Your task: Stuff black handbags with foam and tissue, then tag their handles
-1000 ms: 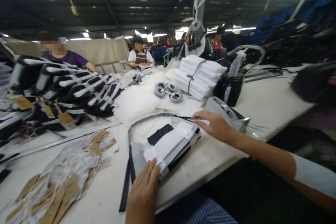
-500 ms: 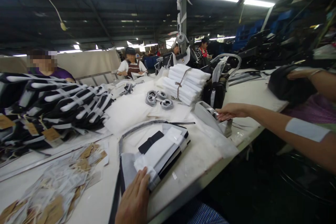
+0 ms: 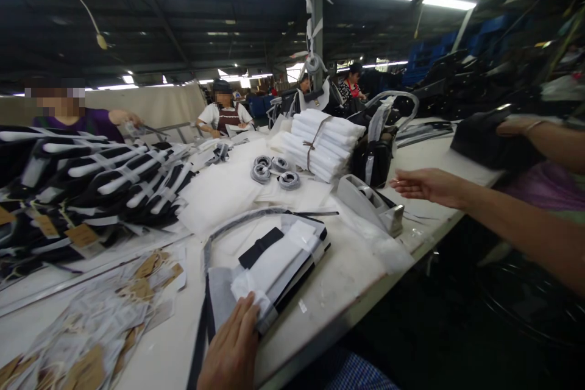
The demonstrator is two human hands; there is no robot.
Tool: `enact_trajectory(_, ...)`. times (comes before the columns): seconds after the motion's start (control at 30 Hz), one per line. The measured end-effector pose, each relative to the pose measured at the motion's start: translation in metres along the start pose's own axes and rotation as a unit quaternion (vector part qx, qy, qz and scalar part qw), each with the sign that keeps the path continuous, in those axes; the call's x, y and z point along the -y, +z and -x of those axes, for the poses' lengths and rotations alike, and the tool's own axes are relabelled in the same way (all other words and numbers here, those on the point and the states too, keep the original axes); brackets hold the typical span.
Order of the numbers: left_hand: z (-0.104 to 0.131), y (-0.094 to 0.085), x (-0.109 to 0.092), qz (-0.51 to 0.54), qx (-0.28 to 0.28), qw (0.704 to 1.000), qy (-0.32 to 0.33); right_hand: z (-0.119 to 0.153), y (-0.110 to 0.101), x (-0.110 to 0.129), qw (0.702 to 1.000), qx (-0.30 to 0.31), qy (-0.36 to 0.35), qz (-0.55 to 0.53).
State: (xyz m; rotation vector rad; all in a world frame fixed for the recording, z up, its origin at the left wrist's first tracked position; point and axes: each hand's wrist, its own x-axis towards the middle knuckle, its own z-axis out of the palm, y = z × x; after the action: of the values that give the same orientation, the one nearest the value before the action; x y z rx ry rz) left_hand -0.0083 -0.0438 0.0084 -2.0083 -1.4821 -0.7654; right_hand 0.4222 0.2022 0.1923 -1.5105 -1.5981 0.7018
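Below the middle of the view, my left hand (image 3: 232,344) lies with fingers stretched over the near end of a black bag (image 3: 315,259) wrapped with white foam sheet (image 3: 283,259). The bag's strap, covered in grey-white wrapping (image 3: 244,216), loops out to the left over the table. Farther right, my right hand (image 3: 427,187) hovers just beside a grey tape dispenser (image 3: 365,198), apart from it. Its fingertips are pinched together, and a small glint there looks like a piece of clear tape.
Wrapped black bags (image 3: 119,180) are piled at left, behind brown and white hang tags (image 3: 109,317). Tied white foam sheets (image 3: 320,140) and grey coiled straps (image 3: 289,180) stand farther back. A co-worker's hand (image 3: 514,126) holds a black bag (image 3: 478,137) at right.
My right hand has drawn back to the right, away from the tape dispenser. My left hand stays on the wrapped bag. At the far left, a co-worker's arm has come up.
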Motion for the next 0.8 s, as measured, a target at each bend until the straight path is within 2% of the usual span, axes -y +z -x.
enact_trajectory(0.07,0.000,0.000,0.000,-0.003,0.001,1.000,0.000,0.013,-0.013,-0.004,0.994,0.064,0.076,-0.046)
enact_trajectory(0.13,0.000,0.001,0.001,-0.005,0.002,1.000,0.006,0.030,-0.023,-0.016,0.975,0.119,0.154,-0.108)
enact_trajectory(0.2,0.000,0.002,0.001,-0.006,0.002,1.000,0.011,0.048,-0.028,-0.034,0.962,0.147,0.173,-0.152)
enact_trajectory(0.27,0.001,0.003,0.002,-0.006,0.001,1.000,0.019,0.065,-0.027,-0.057,0.964,0.157,0.141,-0.161)
enact_trajectory(0.37,0.001,0.002,0.003,-0.005,0.002,1.000,0.022,0.081,-0.013,-0.088,0.973,0.133,0.118,-0.149)
enact_trajectory(0.5,0.001,-0.001,0.003,-0.009,0.004,1.000,0.019,0.082,0.006,-0.114,0.993,0.078,0.089,-0.021)
enact_trajectory(0.63,-0.002,-0.002,0.001,-0.002,0.002,1.000,0.011,0.077,0.002,-0.124,0.993,0.043,0.052,0.097)
enact_trajectory(0.7,-0.002,-0.003,-0.002,0.004,-0.001,1.000,0.005,0.078,-0.009,-0.125,0.978,0.019,-0.023,0.209)
enact_trajectory(0.8,-0.003,-0.004,-0.006,0.004,-0.001,1.000,-0.017,0.084,-0.022,-0.115,0.917,0.036,-0.193,0.346)
